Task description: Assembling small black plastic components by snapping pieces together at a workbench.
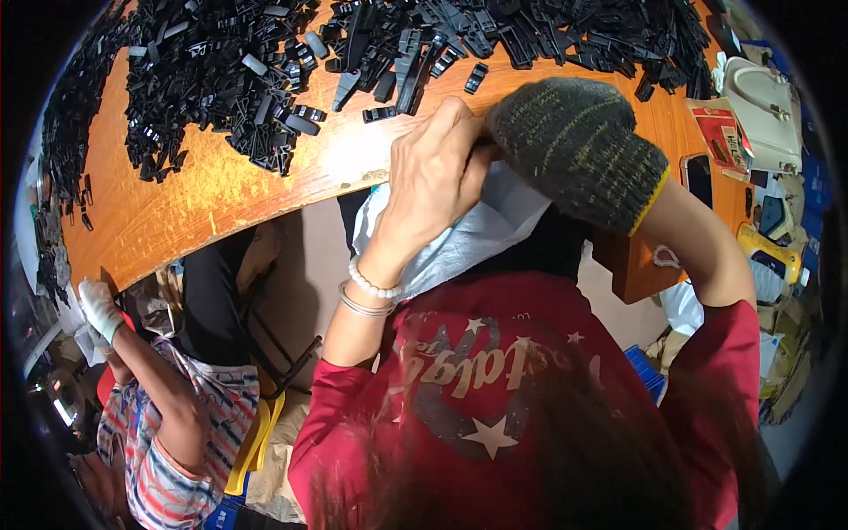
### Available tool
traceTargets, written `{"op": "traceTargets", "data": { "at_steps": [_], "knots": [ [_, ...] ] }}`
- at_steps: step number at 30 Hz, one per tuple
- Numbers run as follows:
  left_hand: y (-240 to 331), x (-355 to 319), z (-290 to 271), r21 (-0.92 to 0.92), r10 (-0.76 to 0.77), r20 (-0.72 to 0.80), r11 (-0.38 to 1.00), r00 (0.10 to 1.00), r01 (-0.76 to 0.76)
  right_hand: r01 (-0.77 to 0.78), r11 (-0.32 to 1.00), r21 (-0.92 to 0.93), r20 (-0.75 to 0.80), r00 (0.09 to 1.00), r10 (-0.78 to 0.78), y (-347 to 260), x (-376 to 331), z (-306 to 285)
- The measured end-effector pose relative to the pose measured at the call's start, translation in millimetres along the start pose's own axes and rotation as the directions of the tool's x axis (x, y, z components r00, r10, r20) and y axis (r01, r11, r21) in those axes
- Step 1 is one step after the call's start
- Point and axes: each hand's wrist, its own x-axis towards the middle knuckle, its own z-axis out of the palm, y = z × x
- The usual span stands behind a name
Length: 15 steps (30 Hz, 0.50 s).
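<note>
My left hand is bare, with its fingers curled in toward my right hand. A beaded bracelet and metal bangles ring that wrist. A dark knitted glove with a yellow cuff covers my right hand, closed with its back turned up. Both hands meet above the table's near edge, and whatever lies between their fingers is hidden. Just beyond them are small black plastic parts, among them long clip-like pieces and a short block. Under my hands, a white sheet or bag lies over my lap.
Heaps of black plastic parts cover the far side of the wooden table. At right are a phone, a red packet and a white handbag. A co-worker with a white-gloved hand sits at left.
</note>
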Motion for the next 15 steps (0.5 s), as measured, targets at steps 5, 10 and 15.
{"op": "traceTargets", "data": {
  "at_steps": [5,10,15],
  "knots": [
    [2.1,-0.2,3.2,0.012,0.069,-0.021,0.998,0.997,-0.069,-0.038,0.973,0.230,-0.221,0.971,0.091,-0.5,-2.6,5.9],
    [-0.4,-5.0,8.4,0.055,0.104,-0.052,0.993,0.993,-0.101,-0.043,0.999,-0.031,-0.152,0.988,0.038,-13.1,0.5,-7.3],
    [0.7,-5.4,7.5,0.089,0.073,-0.082,0.994,0.994,-0.066,-0.084,0.898,-0.432,-0.072,0.996,0.059,-24.7,-10.0,-7.1]
  ]
}}
